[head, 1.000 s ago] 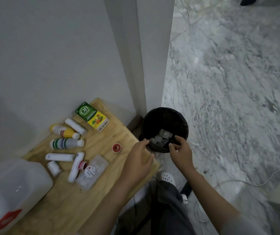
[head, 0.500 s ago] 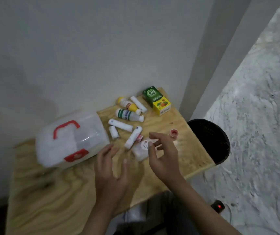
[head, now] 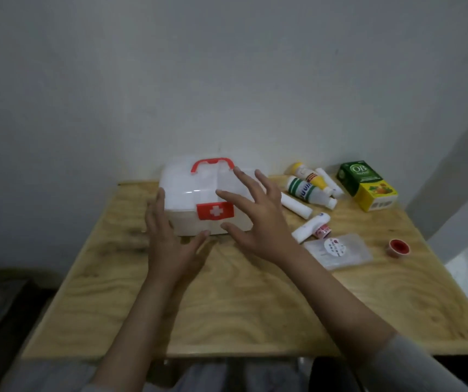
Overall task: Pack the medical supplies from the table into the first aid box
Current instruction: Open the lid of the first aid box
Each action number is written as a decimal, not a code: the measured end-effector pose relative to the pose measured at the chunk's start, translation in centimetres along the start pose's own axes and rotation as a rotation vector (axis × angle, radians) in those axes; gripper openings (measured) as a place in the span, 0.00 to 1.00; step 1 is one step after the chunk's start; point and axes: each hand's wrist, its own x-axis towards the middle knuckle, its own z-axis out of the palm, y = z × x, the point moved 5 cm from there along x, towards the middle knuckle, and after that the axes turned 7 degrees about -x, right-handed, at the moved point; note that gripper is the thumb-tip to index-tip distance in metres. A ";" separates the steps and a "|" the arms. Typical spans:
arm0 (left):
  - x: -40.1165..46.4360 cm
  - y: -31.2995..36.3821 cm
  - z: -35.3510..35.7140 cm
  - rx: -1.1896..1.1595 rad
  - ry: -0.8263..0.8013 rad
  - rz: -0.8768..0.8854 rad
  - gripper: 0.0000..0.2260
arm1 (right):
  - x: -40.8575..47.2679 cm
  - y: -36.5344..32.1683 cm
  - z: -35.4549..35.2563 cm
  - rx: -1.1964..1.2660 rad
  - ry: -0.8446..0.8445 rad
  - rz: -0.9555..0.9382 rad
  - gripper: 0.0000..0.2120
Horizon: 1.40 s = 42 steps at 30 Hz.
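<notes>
A white translucent first aid box (head: 190, 190) with a red handle and red cross latch stands closed at the back of the wooden table (head: 255, 301). My left hand (head: 170, 239) is spread at its front left corner. Over its front right hovers my right hand (head: 258, 213), fingers apart. Neither hand holds anything. To the right lie a yellow bottle (head: 309, 174), a green-striped bottle (head: 309, 191), white rolls (head: 296, 205), a white tube (head: 310, 226), a clear packet (head: 339, 250), a small red tape roll (head: 398, 247) and a green-yellow carton (head: 367, 184).
A grey wall rises right behind the table. Marble floor shows past the table's right edge. Dark objects lie on the floor at the lower left.
The view has swung from the black bin on the right back to the table. Both hands have moved from the bin to the first aid box, which now faces me.
</notes>
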 end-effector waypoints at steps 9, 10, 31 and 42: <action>-0.1 -0.6 0.1 -0.085 0.053 0.071 0.45 | -0.3 0.6 1.1 -0.101 0.063 -0.053 0.24; 0.0 -0.7 0.0 -0.085 0.051 0.066 0.45 | -0.2 0.5 1.0 -0.108 0.078 -0.055 0.24; 0.0 1.7 -0.1 -0.197 0.044 -0.010 0.47 | 2.1 0.0 -1.8 0.195 0.201 0.173 0.06; 0.9 1.4 0.5 -0.225 0.102 -0.140 0.43 | 9.9 -1.0 -6.3 0.289 0.343 0.089 0.06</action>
